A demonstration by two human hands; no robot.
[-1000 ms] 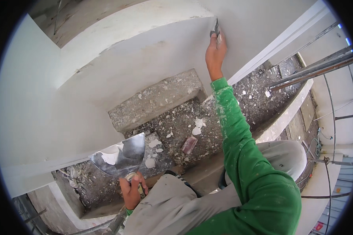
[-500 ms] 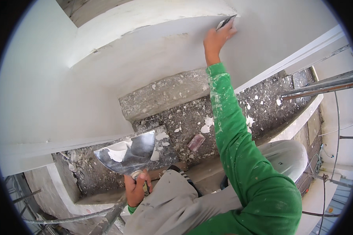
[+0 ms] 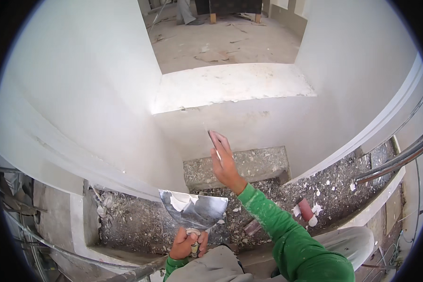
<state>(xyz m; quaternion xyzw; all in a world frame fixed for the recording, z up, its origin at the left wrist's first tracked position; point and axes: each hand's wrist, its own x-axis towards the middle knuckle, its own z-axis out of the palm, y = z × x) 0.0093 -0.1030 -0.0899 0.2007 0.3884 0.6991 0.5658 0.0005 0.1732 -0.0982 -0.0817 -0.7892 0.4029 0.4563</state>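
My left hand (image 3: 183,244) is closed around the handle of a wide metal putty knife (image 3: 204,214), low and just left of centre. Its fan-shaped blade faces up and carries a lump of white putty (image 3: 181,201). In front of the low wall (image 3: 258,117), my right hand (image 3: 229,171) grips a thin, flat scraper (image 3: 210,136), seen almost edge-on. The scraper's tip is near the wall face; whether it touches cannot be made out. My right sleeve is green with white specks.
Above the low wall runs a white sill (image 3: 235,82), with a room and a person's leg (image 3: 185,11) beyond. A rough step (image 3: 235,167) lies below. Red blocks (image 3: 306,209) and putty scraps litter the ground. Metal poles (image 3: 392,164) reach in from the right.
My right hand has come away from the wall's upper right corner, down and left, still with the scraper. The view has shifted, showing the room beyond. My left hand still holds the loaded putty knife.
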